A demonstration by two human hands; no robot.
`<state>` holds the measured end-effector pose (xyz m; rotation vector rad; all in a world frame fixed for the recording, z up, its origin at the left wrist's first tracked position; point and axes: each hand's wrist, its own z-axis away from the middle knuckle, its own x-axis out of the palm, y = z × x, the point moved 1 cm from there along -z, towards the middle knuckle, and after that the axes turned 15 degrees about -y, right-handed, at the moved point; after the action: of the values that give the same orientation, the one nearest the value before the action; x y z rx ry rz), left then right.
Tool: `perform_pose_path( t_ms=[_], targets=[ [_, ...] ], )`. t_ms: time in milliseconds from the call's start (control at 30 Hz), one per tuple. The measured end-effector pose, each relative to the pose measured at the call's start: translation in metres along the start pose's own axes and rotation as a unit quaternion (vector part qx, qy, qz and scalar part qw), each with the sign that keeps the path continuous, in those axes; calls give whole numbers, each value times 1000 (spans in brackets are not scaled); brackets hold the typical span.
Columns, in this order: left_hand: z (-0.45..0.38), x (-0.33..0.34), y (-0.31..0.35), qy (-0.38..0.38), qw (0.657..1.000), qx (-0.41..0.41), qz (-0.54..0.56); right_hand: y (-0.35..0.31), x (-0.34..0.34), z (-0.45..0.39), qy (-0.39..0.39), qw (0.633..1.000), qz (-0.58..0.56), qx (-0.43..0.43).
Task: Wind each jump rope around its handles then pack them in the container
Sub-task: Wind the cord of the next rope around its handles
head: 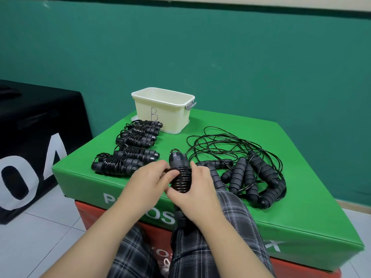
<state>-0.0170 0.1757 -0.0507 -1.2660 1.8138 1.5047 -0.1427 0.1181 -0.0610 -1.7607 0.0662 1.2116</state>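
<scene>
Both the left hand (149, 177) and right hand (197, 194) grip a half-wound jump rope (180, 173) (fingers curled round it), near the far container (162, 111) marked "B".

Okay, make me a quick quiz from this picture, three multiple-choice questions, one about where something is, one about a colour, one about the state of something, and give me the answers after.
1. Where do the finished wound jump ropes lie?
A. inside the container
B. on the green box, left of the hands
C. on the floor

2. What colour is the container?
A. cream
B. red
C. black

3. What state is the jump rope in hand in?
A. fully uncoiled
B. knotted to the container
C. cord coiled round its handles, with an end loop held out to the side

Answers:
1 B: the bundles sit in a row on the green box, in front of the container.
2 A: its walls are pale cream, with a B written on the front.
3 C: tight coils show between the left hand and right hand, and the left fingers pinch the loose loop.
</scene>
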Motion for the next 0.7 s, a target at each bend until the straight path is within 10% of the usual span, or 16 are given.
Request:
perform_pose_path(
  t_ms=[400, 700],
  targets=[
    [4, 9, 11, -65, 990, -110, 57, 10, -5, 3, -4, 969, -223, -108],
    [-6, 15, 11, 0, 913, -84, 400, 2, -8, 9, 14, 973, -182, -139]
  ],
)
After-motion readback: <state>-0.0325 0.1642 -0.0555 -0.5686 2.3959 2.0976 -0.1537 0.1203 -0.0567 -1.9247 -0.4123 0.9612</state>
